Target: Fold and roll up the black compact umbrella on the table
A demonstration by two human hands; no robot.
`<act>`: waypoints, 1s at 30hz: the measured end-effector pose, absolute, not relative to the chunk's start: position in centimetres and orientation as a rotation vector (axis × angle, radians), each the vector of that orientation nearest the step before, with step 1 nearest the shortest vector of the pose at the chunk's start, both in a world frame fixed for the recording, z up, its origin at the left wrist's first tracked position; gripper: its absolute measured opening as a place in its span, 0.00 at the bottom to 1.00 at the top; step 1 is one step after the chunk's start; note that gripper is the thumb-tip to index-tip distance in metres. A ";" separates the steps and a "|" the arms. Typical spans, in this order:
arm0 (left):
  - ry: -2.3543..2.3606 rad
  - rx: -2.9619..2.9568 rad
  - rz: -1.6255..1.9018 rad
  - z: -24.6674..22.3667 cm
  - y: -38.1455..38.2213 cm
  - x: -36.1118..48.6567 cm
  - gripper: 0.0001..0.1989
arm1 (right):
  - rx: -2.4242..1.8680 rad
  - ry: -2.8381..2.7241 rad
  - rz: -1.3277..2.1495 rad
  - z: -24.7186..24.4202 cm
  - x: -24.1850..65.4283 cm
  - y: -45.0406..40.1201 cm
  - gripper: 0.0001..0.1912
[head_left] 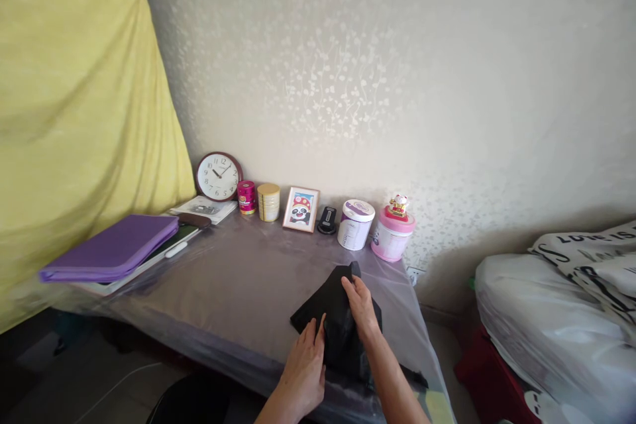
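Note:
A dark, folded piece of black fabric [340, 338] is on the front right of the table; its exact kind is not clear. My left hand [307, 361] grips it at the near left edge, with the fingers pressed together against the cloth. Higher up, my right hand [360, 305] holds a raised fold near its top, thumb and fingers closed on it. A flat corner of the fabric spreads to the left of my hands. Beside my right forearm a black strip [416, 377] lies on the tabletop.
The table [238, 278] has a clear plastic cover. Along the wall stand a clock [218, 176], a pink tin [246, 197], a yellow-lidded container [269, 203], a panda picture frame [301, 209], a black device [326, 220], a white canister [356, 225] and a pink tub [392, 235]. A purple folder [112, 248] lies left.

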State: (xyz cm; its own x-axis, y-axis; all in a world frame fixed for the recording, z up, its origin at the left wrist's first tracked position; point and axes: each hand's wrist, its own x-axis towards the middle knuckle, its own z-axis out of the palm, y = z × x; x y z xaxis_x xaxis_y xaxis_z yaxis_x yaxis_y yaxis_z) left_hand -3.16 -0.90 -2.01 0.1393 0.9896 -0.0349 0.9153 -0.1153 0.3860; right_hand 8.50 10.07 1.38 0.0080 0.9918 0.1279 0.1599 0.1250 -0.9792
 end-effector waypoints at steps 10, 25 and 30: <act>1.869 2.065 0.444 -3.6 -0.7 -3.3 0.36 | -1.469 -1.589 0.975 -1.6 6.9 12.7 0.21; 1.838 2.342 0.773 -1.9 -1.4 -2.3 0.21 | -1.337 -1.939 0.966 0.0 6.7 11.9 0.11; 1.967 2.263 0.605 -4.3 0.2 -1.3 0.28 | -1.251 -2.138 0.780 0.7 6.9 10.6 0.12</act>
State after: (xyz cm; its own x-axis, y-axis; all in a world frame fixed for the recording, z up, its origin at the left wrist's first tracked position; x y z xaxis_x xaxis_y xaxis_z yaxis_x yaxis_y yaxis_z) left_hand -1.26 0.16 -4.31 0.0963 0.9662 0.2391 0.9335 -0.1710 0.3152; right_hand 6.93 10.56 0.67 -0.4249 0.8914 0.1579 0.5802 0.4021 -0.7083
